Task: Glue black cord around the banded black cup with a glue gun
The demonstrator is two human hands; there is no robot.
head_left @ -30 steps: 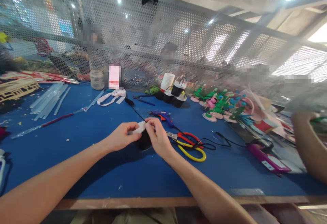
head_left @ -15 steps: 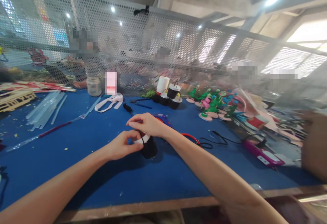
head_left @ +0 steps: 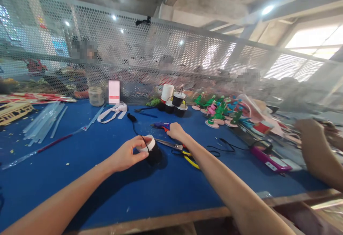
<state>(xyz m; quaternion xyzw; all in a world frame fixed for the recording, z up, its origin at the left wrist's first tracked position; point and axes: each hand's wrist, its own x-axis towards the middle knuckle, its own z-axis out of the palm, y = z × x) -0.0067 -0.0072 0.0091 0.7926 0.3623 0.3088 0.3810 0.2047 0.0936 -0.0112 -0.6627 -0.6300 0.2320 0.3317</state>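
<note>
My left hand [head_left: 125,154] pinches the white rim of a small black cup [head_left: 152,151] that lies tilted on the blue table [head_left: 80,163]. A thin black wire [head_left: 135,129] runs from the cup's rim toward the back. My right hand [head_left: 175,131] is stretched forward past the cup, its fingers closed over the handle of a blue glue gun [head_left: 160,124]. Scissors with red and yellow handles [head_left: 187,153] lie under my right forearm, blades pointing toward the cup.
More black cups and a white one [head_left: 174,102] stand by the mesh screen [head_left: 134,60]. Foam flowers [head_left: 219,111] crowd the right. Glue sticks [head_left: 44,120], a white ribbon [head_left: 112,110] and a jar [head_left: 95,95] lie left. Another person's arm [head_left: 316,149] works at the right, beside a purple tool [head_left: 268,159].
My right hand has left the cup's rim and moved forward and right onto the glue gun. My left hand still holds the cup. The view has tilted up slightly.
</note>
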